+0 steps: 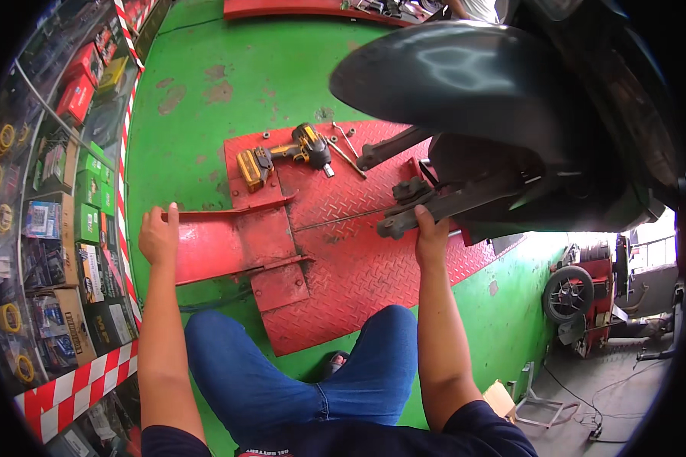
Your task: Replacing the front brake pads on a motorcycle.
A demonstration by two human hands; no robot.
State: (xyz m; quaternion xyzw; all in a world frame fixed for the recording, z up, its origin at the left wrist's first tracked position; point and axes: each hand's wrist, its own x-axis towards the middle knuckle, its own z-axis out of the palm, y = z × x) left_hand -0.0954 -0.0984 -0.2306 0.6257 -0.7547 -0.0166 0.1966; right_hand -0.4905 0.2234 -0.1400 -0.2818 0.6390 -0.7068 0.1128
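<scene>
A scooter or motorcycle front end hangs in from the right, with a dark glossy fender (434,76) above two bare fork legs. My right hand (432,238) is closed around the nearer fork leg (472,204) close to its lower end, thumb on top. A dark part, apparently a brake caliper (410,190), sits beside that leg; the farther fork leg (395,146) ends free as well. On the left, my left hand (158,236) grips the outer end of a red metal ramp (213,247) at its raised edge. Its fingers are partly hidden.
The ramp joins a red tread-plate platform (343,266). On it lie a yellow-black impact wrench (305,146), a long axle-like rod (347,158) and small nuts. A shelf of boxes (88,198) lines the left. A loose wheel (568,295) stands at right; another person (480,11) is far off.
</scene>
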